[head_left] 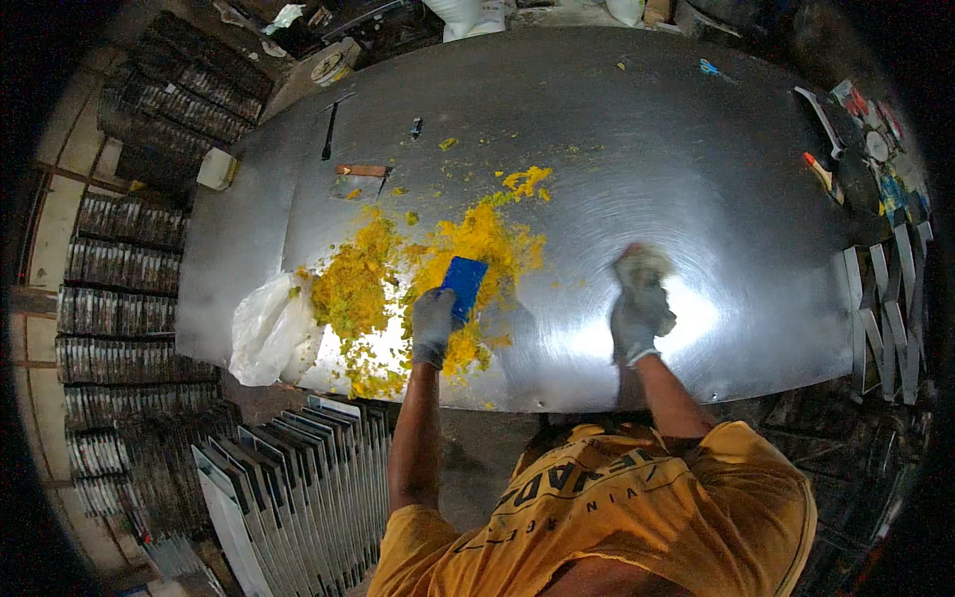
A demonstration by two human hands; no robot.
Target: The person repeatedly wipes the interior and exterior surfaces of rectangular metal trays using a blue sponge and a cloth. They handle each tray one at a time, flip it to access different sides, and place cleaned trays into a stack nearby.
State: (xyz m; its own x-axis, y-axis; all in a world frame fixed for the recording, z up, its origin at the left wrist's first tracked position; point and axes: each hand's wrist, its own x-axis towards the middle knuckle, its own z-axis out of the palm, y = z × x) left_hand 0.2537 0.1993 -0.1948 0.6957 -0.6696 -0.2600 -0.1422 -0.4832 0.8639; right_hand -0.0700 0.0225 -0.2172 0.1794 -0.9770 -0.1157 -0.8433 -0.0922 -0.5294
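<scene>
In front of me is a broad metal table point(716, 189). My left hand point(432, 323), in a pale glove, grips a flat blue rectangular scraper point(465, 282). The scraper is at a heap of yellow crumbly material point(497, 236), which covers the left-middle of the table with some greenish bits. My right hand point(640, 323), also gloved, presses on a bunched, pale cloth point(645, 262) over a shiny patch of metal. Motion blurs this hand and the cloth, and part of the cloth is under its fingers. Left of the heap lies a crumpled, translucent plastic bag point(267, 333).
Beyond the heap lie a wooden-handled putty knife point(360, 171) and a black-handled tool point(329, 134). Blue-handled scissors point(709, 69) and a brush point(822, 175) lie toward the right. Metal frames point(885, 313) stand at the right edge, upright metal panels point(288, 478) at the lower left.
</scene>
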